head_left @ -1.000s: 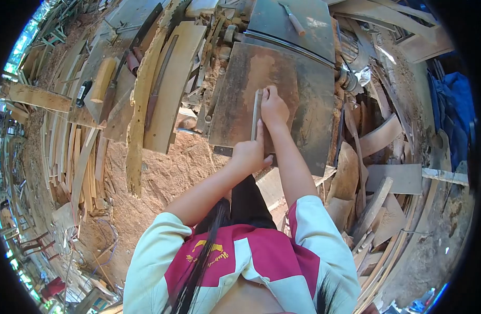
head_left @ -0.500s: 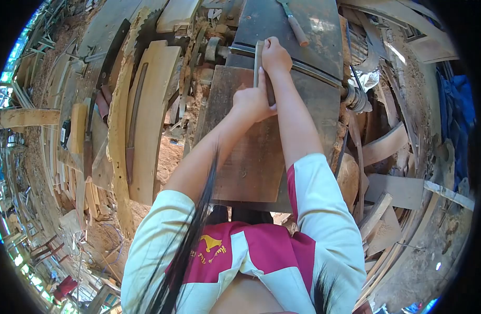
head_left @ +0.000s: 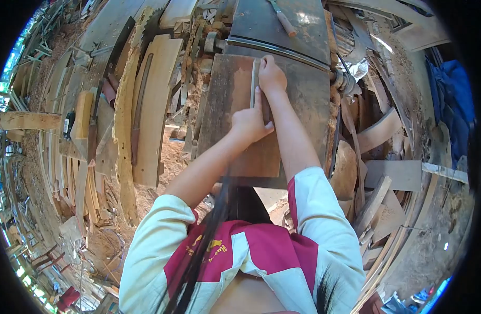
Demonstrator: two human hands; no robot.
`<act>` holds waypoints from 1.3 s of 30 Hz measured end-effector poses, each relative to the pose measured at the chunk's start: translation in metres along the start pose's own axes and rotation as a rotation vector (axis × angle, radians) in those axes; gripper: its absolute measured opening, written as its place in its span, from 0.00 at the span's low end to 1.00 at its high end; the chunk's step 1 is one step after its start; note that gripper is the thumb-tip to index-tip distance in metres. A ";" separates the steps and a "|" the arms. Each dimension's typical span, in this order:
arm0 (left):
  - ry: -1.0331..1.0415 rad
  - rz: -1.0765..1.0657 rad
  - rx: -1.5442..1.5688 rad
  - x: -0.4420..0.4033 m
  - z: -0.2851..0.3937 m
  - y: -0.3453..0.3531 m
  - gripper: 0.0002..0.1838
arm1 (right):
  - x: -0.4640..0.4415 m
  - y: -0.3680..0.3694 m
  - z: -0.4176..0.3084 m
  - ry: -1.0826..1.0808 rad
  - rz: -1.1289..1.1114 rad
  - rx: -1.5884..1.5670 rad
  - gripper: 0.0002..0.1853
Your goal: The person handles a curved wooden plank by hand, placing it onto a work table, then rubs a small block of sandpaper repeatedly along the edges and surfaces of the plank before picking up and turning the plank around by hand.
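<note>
A narrow wooden strip [head_left: 254,78] lies lengthwise on the machine's flat bed [head_left: 298,120], its far end just on my side of the cross slot [head_left: 280,53]. My right hand [head_left: 272,76] is closed around the strip's far part, fingers curled on its right side. Nearer to me, my left hand [head_left: 249,123] rests on the strip with the index finger stretched along it and the thumb out to the right. The strip's near end is hidden under that hand. A reddish-brown board [head_left: 243,162] lies on the bed beneath my hands.
Past the slot, a tool with a wooden handle [head_left: 286,24] lies on the far bed. Planks [head_left: 159,104] and a hand saw [head_left: 92,131] are on the left. A pulley [head_left: 345,83] sticks out at right, near curved wood offcuts [head_left: 379,131]. A blue cloth [head_left: 452,99] hangs far right.
Both hands have drawn back toward me with the strip, whose far end has come off the slot. My left thumb now sticks out more. The camera view has shifted slightly.
</note>
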State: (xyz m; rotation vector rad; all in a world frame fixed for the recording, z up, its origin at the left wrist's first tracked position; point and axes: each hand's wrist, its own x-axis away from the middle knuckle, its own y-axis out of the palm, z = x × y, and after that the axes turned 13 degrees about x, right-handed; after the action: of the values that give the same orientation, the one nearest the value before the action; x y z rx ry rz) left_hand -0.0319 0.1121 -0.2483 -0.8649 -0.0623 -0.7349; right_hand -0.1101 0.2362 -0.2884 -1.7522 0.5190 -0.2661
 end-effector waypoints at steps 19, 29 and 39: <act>0.104 -0.088 0.060 0.193 -0.011 0.098 0.57 | 0.220 -0.035 0.033 0.094 -0.074 0.027 0.13; 0.086 -0.082 0.071 0.137 0.000 0.074 0.58 | 0.157 -0.029 0.029 0.099 -0.092 0.087 0.13; -0.003 -0.072 0.058 0.015 0.021 0.028 0.56 | 0.026 -0.019 0.021 0.081 -0.086 0.053 0.14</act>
State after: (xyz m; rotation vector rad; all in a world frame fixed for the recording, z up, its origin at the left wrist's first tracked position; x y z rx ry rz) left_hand 0.0018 0.1304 -0.2480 -0.8116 -0.1171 -0.7952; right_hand -0.0747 0.2452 -0.2777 -1.7192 0.4915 -0.4092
